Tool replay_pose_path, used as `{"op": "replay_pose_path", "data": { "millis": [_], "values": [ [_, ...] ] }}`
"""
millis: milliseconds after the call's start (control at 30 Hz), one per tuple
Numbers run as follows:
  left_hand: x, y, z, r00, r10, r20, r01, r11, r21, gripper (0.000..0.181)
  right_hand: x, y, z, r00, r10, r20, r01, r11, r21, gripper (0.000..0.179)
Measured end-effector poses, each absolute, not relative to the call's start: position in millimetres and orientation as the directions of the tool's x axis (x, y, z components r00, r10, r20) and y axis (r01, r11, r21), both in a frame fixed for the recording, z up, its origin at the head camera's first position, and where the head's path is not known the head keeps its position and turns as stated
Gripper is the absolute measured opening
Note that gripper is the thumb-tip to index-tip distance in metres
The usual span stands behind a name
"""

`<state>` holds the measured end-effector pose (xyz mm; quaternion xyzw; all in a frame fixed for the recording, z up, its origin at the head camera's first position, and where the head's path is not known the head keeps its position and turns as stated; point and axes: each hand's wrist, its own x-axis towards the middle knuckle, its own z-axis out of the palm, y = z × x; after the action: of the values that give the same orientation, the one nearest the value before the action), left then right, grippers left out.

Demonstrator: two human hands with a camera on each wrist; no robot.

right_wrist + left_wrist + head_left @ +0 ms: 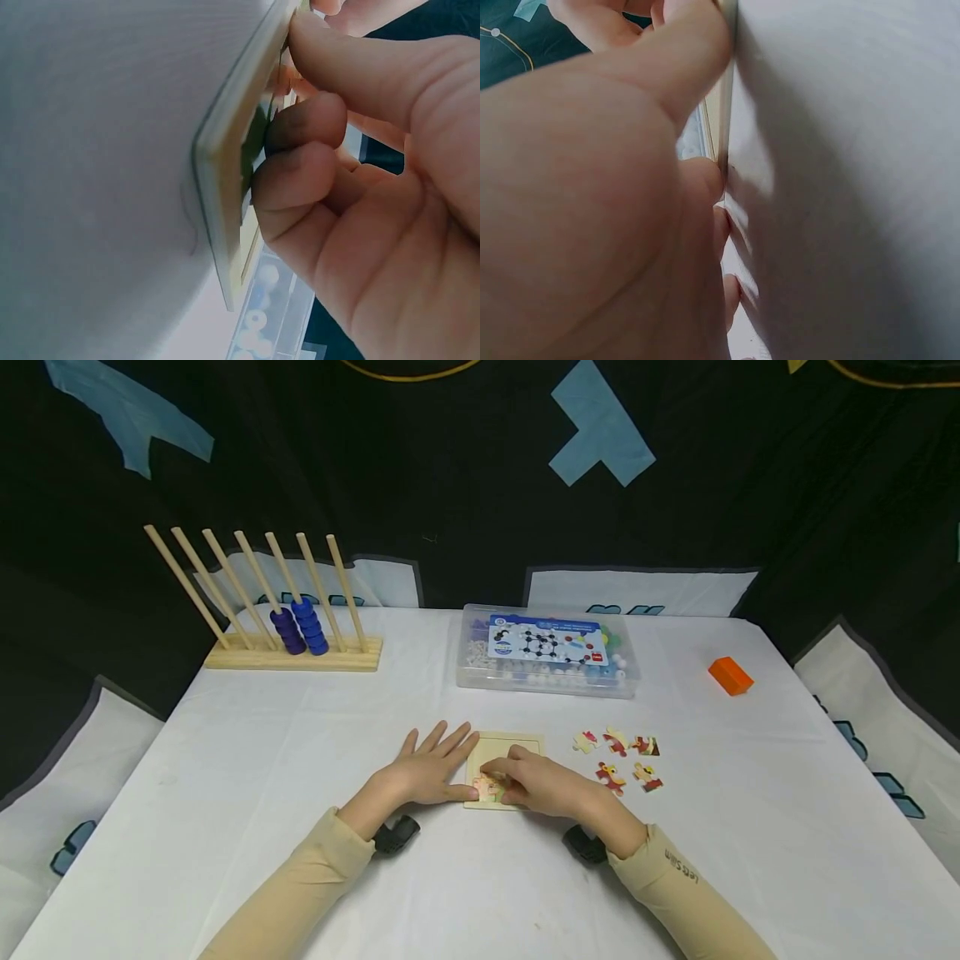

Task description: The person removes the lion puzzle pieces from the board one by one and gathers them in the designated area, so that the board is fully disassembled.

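Observation:
A small wooden jigsaw tray (517, 740) lies flat at the middle of the table, with some picture pieces (487, 788) in its lower part. My left hand (431, 774) rests at the tray's left side, fingers spread, its thumb and a fingertip touching the frame. Over the tray, my right hand (551, 783) has its fingers bent down. In the right wrist view its curled fingers (296, 176) touch a green jigsaw piece (255, 146), while the thumb reaches the frame. Whether they pinch a piece is hidden. Several loose jigsaw pieces (611, 776) lie to the right.
Behind the tray sits a clear plastic box (547, 681) of molecule-model parts. A wooden peg abacus (292, 662) with purple and blue beads stands at the back left. An orange block (731, 677) lies at the right. White cloth covers the table (480, 893).

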<state>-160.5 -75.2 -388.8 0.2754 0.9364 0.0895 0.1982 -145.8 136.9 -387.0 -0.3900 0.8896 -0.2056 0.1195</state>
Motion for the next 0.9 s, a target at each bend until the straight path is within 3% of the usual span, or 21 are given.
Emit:
{"op": "replay_pose_path", "data": {
  "millis": [500,900],
  "values": [
    [-162.0,-76.3,-389.6,-0.759,0.565,-0.323,0.491,0.823,0.285,0.094,-147.0,137.1,-385.2,-0.680,-0.733,-0.028,-0.607,0.583,-0.539,0.036],
    [-161.0,-75.6,-389.2,-0.766,0.562,-0.312,0.487,0.824,0.289,0.094,-148.2,138.9,-385.4,-0.762,-0.647,-0.012,-0.563,0.672,-0.480,0.022]
  ]
}}
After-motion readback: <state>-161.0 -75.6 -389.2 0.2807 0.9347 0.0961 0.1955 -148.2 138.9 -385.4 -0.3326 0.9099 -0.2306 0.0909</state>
